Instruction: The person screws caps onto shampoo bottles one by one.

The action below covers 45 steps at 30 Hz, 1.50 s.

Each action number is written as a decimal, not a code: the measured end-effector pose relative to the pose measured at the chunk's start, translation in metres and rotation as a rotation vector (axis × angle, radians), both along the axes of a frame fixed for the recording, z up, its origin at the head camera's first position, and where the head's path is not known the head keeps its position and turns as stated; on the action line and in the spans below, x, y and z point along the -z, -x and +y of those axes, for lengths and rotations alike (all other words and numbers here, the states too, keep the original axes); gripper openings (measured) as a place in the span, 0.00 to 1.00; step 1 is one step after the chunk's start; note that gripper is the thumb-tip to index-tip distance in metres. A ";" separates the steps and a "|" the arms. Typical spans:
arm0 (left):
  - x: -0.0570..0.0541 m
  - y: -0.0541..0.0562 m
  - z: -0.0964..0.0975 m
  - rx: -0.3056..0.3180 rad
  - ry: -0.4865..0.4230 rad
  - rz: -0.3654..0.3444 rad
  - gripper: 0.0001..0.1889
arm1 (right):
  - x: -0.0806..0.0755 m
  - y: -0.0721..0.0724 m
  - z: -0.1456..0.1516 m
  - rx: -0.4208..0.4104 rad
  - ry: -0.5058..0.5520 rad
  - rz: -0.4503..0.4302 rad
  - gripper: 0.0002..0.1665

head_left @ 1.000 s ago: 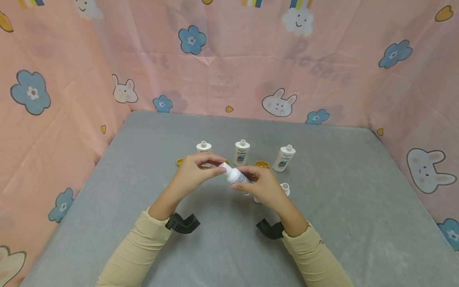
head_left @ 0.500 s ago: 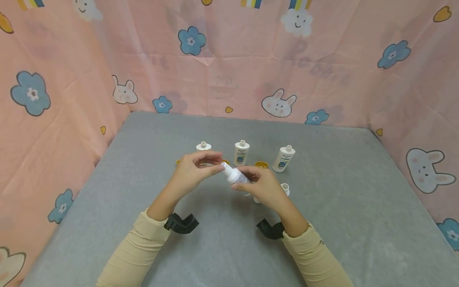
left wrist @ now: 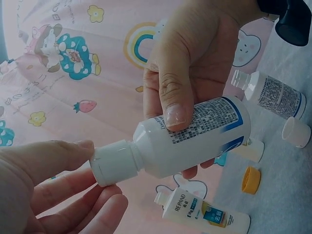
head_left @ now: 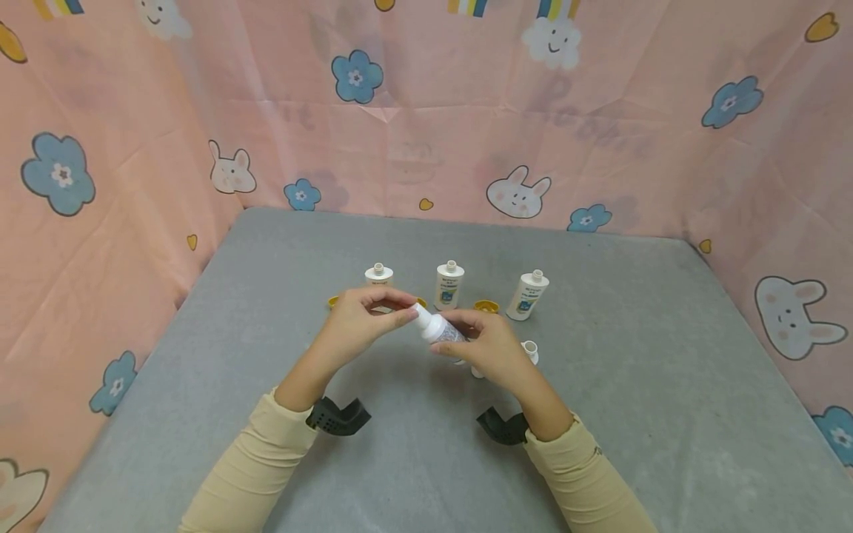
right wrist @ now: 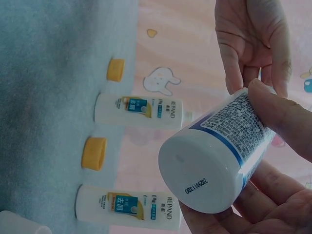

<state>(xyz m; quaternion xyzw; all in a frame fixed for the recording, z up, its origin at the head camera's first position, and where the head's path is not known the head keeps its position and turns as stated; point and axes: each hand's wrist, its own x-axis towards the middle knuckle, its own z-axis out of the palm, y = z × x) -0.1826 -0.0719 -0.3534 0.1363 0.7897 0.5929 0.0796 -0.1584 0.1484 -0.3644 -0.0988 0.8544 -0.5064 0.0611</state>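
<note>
Bottle [left wrist: 204, 134]: white, dark print on its side, held aloft over the desk [head_left: 633, 407] between both hands; tilted, neck toward the left hand.
Cap [left wrist: 114, 163]: white, seated on the neck end of the bottle; tightness cannot be told.
Left hand [head_left: 353, 322]: fingers nearly together, thumb and fingertips pinching the cap at the bottle's left end.
Right hand [head_left: 493, 344]: fingers curled round the bottle's body, thumb across the printed side.
Uncapped bottles [head_left: 449, 287]: three, standing on the desk beyond the bottle.
Yellow caps [head_left: 486, 306]: on the desk beyond the bottle, near the uncapped bottles.
Second white bottle [left wrist: 280, 95]: no cap on its neck, upright on the desk to the right of the bottle.
Loose white cap [left wrist: 296, 131]: on the desk, also right of the bottle.
Step in hand: judged to be work on the cap; whether fitting or removal, cannot tell.
Next move: judged to call for a steady right-hand hold on the bottle while the left fingers turn the cap squarely, without slipping.
</note>
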 end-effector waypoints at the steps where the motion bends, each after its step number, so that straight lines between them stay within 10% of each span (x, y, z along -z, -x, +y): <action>1: 0.000 0.000 0.000 0.007 -0.001 0.004 0.12 | 0.000 0.000 0.000 -0.001 -0.001 0.002 0.26; 45: -0.003 -0.004 -0.001 0.048 0.016 0.018 0.21 | -0.001 0.000 0.001 -0.009 -0.029 -0.015 0.26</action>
